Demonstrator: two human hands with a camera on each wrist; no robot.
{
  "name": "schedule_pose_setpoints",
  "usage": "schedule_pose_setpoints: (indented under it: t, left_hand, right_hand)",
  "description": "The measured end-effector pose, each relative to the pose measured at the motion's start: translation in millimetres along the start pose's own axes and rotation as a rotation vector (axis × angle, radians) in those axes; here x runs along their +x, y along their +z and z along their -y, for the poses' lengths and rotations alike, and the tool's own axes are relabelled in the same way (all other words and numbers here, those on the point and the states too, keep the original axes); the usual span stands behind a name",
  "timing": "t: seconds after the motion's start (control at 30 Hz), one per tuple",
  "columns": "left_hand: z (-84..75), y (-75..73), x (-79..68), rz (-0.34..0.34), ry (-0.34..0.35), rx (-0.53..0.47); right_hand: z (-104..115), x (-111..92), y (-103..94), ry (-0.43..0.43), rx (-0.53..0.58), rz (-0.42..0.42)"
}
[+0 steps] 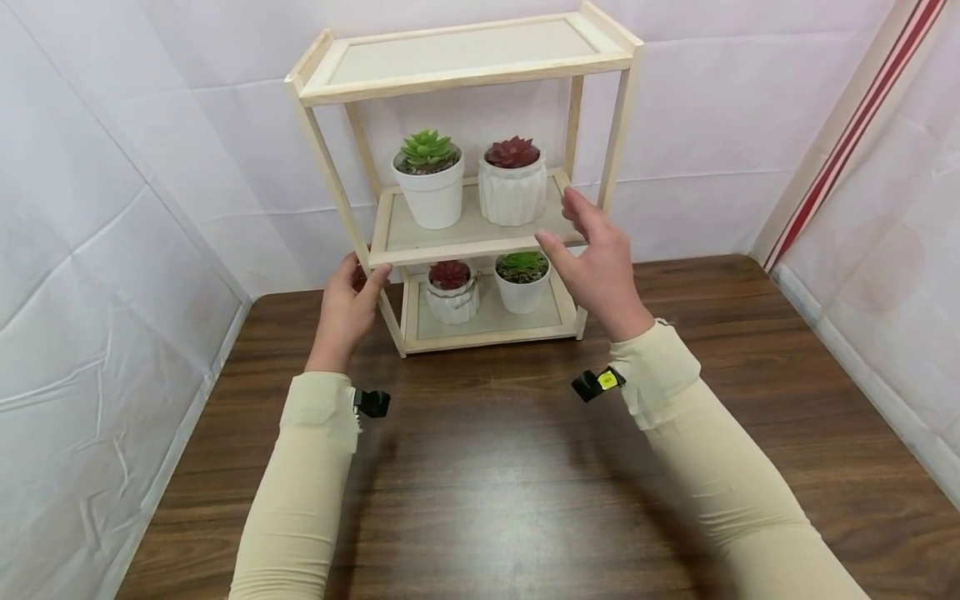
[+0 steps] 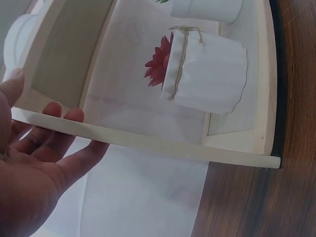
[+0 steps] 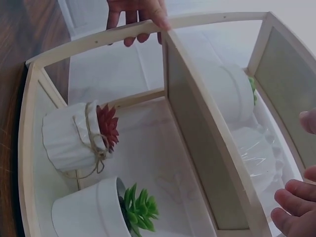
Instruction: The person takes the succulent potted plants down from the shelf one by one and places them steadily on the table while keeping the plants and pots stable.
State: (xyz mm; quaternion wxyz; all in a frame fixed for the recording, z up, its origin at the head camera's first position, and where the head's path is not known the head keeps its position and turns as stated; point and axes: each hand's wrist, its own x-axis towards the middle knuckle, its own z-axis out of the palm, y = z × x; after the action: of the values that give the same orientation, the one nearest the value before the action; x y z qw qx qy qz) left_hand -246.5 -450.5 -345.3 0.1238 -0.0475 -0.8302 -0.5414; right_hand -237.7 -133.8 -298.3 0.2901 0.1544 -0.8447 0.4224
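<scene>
A three-tier wooden shelf stands on the table. My left hand grips its left post at the middle tier; in the left wrist view the fingers wrap past the post and the thumb lies toward the tier's front edge. My right hand is apart from the pots, fingers spread, in front of the middle tier's right end. That tier bears a smooth white pot with a green succulent and a ribbed white pot with a red succulent. Below stand a twine-tied red-succulent pot and a green-succulent pot.
The brown wood-grain table spreads out before the shelf. White cloth hangs behind and at both sides, with a red-striped band at the right corner. Nothing stands on the top tier.
</scene>
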Motion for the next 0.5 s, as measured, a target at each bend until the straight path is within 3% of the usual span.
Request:
schedule_pose_setpoints:
  t: [0.5]
  left_hand:
    - [0.8, 0.9, -0.5, -0.004, 0.017, 0.022]
  right_hand:
    - [-1, 14, 7.7, 0.050, -0.048, 0.034]
